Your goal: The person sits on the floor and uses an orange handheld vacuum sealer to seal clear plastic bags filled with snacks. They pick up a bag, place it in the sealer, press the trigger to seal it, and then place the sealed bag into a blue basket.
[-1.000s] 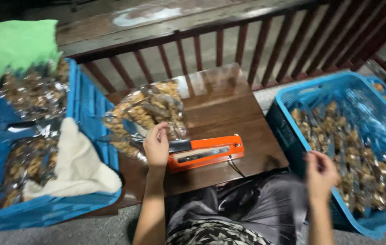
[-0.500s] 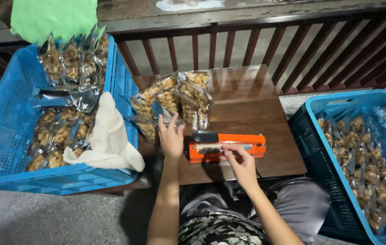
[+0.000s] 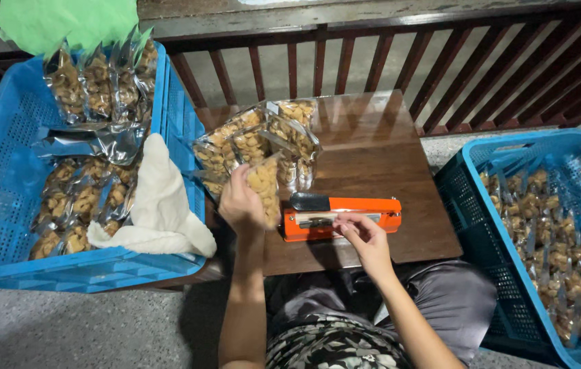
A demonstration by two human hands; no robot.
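My left hand (image 3: 240, 203) grips a clear snack bag (image 3: 264, 186) of yellowish pieces, held just left of an orange heat sealer (image 3: 342, 214) on a small brown wooden table (image 3: 379, 150). My right hand (image 3: 364, 236) rests on the sealer's front edge, fingers touching its bar and pinching what looks like the bag's edge. A pile of similar filled bags (image 3: 256, 140) lies on the table behind my left hand.
A blue crate (image 3: 3, 205) at the left holds several filled bags and a cream cloth (image 3: 160, 205). Another blue crate (image 3: 482, 205) at the right holds more bags. A dark wooden railing (image 3: 372, 61) runs behind the table. Green cloth (image 3: 65, 20) lies at top left.
My right hand came from the right crate to the sealer. My left hand lifted a bag from the pile and brought it beside the sealer. The view shifted right.
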